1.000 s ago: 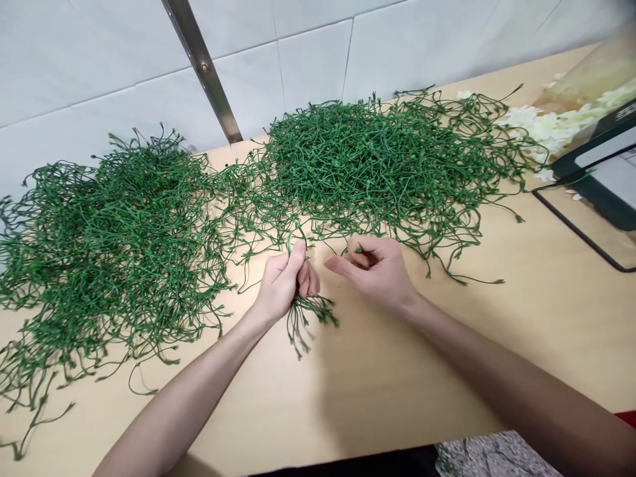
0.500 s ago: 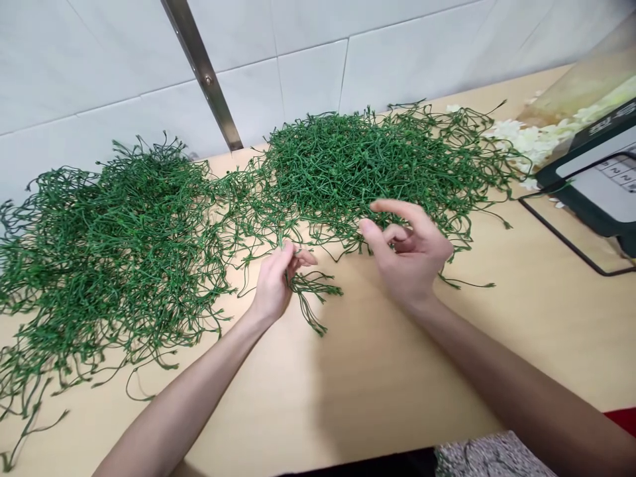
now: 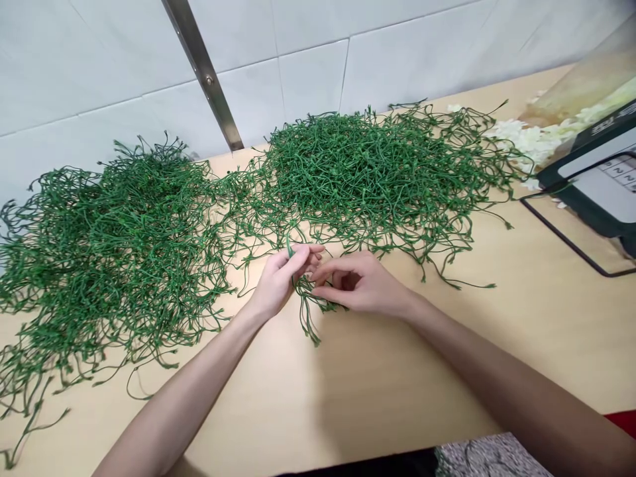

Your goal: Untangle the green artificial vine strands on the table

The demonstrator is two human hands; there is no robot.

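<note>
My left hand (image 3: 283, 278) is closed around a small bunch of thin green plastic stems (image 3: 307, 318), with its thumb pressed over them. The forked ends hang down below the palm, and a few loops stick up above the thumb. My right hand (image 3: 360, 281) meets the bunch from the right. Its thumb and fingers are curled in a pinch at the stems, with the fingertips partly hidden among them. Just beyond both hands lies a large tangled pile of the same stems (image 3: 358, 159).
A second heap of green stems (image 3: 124, 245) spreads over the table's left side. At the right are white artificial blossoms (image 3: 527, 142), a clear plastic container (image 3: 586, 86) and a dark-framed device (image 3: 601, 179). A tiled wall (image 3: 308, 73) with a metal strip (image 3: 206, 79) borders the table (image 3: 278, 411).
My right hand has come left and down from above the pile to the bunch, its fingers closing. My left hand has shifted slightly right, still holding the stems.
</note>
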